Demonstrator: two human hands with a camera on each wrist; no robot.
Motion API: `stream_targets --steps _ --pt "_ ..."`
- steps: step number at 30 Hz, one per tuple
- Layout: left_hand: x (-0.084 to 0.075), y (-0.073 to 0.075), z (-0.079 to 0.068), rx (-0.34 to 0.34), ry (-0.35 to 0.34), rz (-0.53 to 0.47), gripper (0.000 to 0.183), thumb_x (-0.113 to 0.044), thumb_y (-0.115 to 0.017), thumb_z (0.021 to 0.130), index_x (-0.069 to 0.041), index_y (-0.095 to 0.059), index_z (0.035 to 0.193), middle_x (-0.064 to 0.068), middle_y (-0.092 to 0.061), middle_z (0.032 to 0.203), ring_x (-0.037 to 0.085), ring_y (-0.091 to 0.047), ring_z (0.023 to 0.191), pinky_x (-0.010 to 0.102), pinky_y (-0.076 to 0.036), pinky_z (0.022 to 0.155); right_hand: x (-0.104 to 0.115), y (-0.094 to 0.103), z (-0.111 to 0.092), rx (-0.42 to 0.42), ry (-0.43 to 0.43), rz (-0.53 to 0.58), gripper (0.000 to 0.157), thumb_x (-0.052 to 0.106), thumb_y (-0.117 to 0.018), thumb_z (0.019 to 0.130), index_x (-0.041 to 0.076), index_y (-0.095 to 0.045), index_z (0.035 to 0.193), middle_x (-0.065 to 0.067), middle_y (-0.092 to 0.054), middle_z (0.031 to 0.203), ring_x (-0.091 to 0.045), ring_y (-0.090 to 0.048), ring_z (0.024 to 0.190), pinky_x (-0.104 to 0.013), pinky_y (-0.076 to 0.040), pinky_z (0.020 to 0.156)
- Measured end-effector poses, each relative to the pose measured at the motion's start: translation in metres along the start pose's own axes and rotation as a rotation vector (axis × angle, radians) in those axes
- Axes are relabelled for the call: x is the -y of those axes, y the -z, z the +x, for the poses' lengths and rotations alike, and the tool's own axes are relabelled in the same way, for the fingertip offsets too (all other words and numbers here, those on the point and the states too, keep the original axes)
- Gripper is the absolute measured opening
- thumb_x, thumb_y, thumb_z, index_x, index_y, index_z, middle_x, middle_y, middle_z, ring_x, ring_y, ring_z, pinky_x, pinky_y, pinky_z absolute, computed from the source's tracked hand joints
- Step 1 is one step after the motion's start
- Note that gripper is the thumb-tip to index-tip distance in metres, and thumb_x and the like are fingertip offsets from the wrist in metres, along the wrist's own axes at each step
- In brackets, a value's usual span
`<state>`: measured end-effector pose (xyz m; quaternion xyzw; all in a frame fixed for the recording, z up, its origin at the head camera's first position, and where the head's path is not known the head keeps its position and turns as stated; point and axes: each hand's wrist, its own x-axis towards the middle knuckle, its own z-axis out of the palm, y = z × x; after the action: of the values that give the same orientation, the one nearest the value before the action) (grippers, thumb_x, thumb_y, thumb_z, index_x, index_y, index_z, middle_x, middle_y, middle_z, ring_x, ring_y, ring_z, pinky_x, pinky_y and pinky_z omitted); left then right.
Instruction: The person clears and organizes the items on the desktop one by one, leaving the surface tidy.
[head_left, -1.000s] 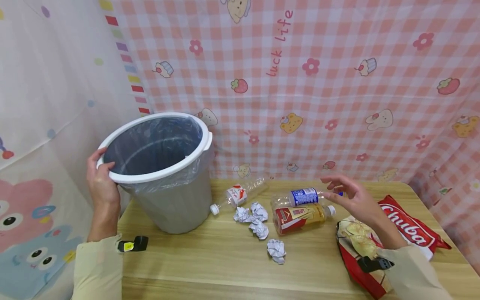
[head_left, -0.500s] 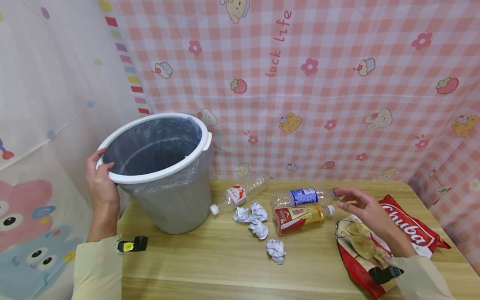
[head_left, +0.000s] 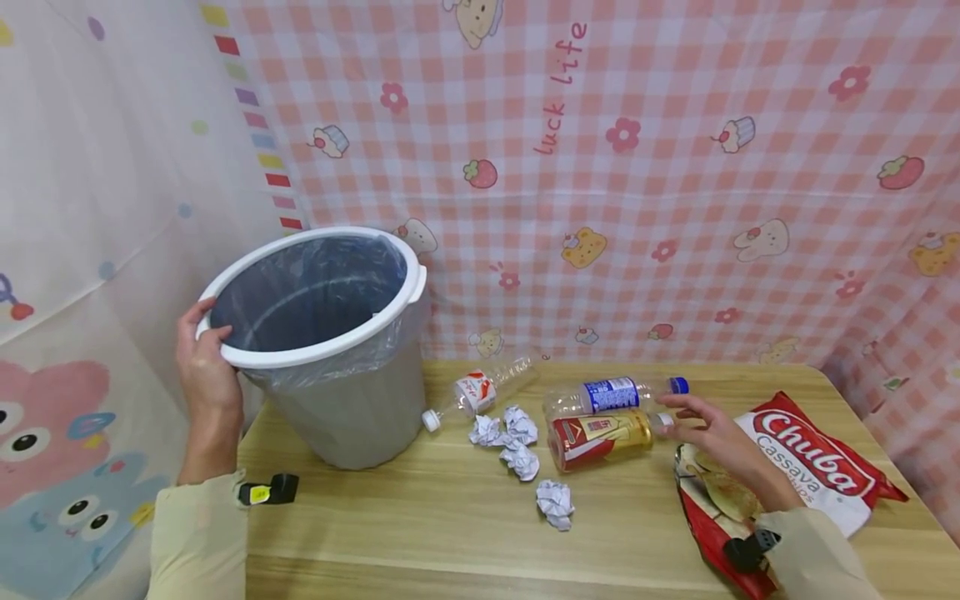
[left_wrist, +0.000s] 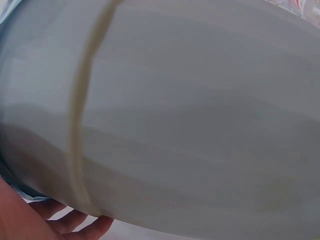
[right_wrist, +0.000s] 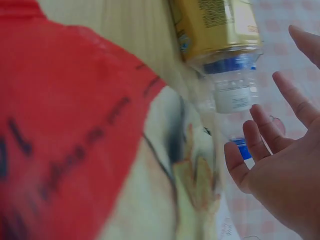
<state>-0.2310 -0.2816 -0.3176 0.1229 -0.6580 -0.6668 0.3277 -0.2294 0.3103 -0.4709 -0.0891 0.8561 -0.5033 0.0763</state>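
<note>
My left hand (head_left: 208, 379) grips the white rim of a grey trash can (head_left: 352, 421) lined with a clear bag. In the left wrist view its fingers (left_wrist: 75, 225) lie along the can's outer side. My right hand (head_left: 716, 442) hovers by the white cap of a red and gold drink bottle (head_left: 600, 439), fingers spread in the right wrist view. Whether it touches the cap I cannot tell. Behind that bottle lies a clear bottle (head_left: 611, 395) with a blue label and blue cap. Below the right forearm is a red and cream chip bag (head_left: 705, 512), partly hidden.
A clear bottle with a red and white label (head_left: 474, 392) lies beside the can. Several crumpled paper balls (head_left: 519, 427) are on the wooden table (head_left: 420, 533). A red and white Chuba chip bag (head_left: 813, 458) lies at the right. A checked curtain (head_left: 525, 233) hangs behind.
My right hand first drew back to the right near the blue cap, then shifted down and left toward the white cap of the red and gold bottle. The left hand stays on the rim.
</note>
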Motion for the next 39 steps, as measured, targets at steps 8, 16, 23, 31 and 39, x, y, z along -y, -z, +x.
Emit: stream_targets --steps 8,16,23,31,39 --pt "-0.002 0.000 -0.002 0.009 0.008 0.032 0.044 -0.013 -0.033 0.099 -0.019 -0.048 0.141 0.007 -0.045 0.147 0.016 -0.050 0.116 0.023 -0.040 0.089 -0.007 -0.007 0.009 0.002 -0.033 -0.020 0.060 0.033 -0.067 0.094 0.006 -0.046 0.143 -0.023 -0.042 0.148 -0.047 -0.044 0.128 -0.055 -0.046 0.093" --pt "-0.001 0.001 -0.002 0.007 -0.004 0.040 0.044 -0.013 -0.033 0.099 -0.018 -0.048 0.141 0.008 -0.046 0.146 0.015 -0.051 0.113 0.023 -0.039 0.088 -0.007 -0.011 0.015 0.029 -0.037 -0.001 0.061 0.032 -0.068 0.093 0.008 -0.047 0.144 -0.021 -0.040 0.149 -0.047 -0.042 0.130 -0.059 -0.043 0.095" --pt "0.000 0.000 0.000 0.011 -0.017 0.039 0.045 -0.011 -0.033 0.098 -0.015 -0.047 0.141 0.010 -0.044 0.145 0.012 -0.050 0.107 0.024 -0.038 0.085 -0.009 -0.012 0.019 0.032 -0.027 -0.038 0.062 0.035 -0.069 0.092 0.010 -0.047 0.144 -0.022 -0.043 0.147 -0.048 -0.042 0.131 -0.061 -0.041 0.097" --pt "0.000 0.001 0.001 0.009 -0.019 0.049 0.045 -0.011 -0.033 0.099 -0.014 -0.047 0.141 0.010 -0.045 0.145 0.012 -0.051 0.108 0.023 -0.039 0.086 -0.013 -0.016 0.022 0.050 -0.008 -0.046 0.061 0.039 -0.069 0.091 0.014 -0.050 0.143 -0.020 -0.042 0.149 -0.047 -0.037 0.135 -0.064 -0.037 0.100" --pt "0.001 0.002 0.000 0.019 -0.009 0.080 0.045 -0.013 -0.032 0.099 -0.016 -0.046 0.143 0.009 -0.044 0.147 0.014 -0.050 0.113 0.024 -0.038 0.090 -0.012 -0.015 0.026 0.110 0.030 -0.079 0.059 0.032 -0.068 0.092 0.014 -0.049 0.146 -0.025 -0.037 0.152 -0.052 -0.032 0.137 -0.072 -0.029 0.100"
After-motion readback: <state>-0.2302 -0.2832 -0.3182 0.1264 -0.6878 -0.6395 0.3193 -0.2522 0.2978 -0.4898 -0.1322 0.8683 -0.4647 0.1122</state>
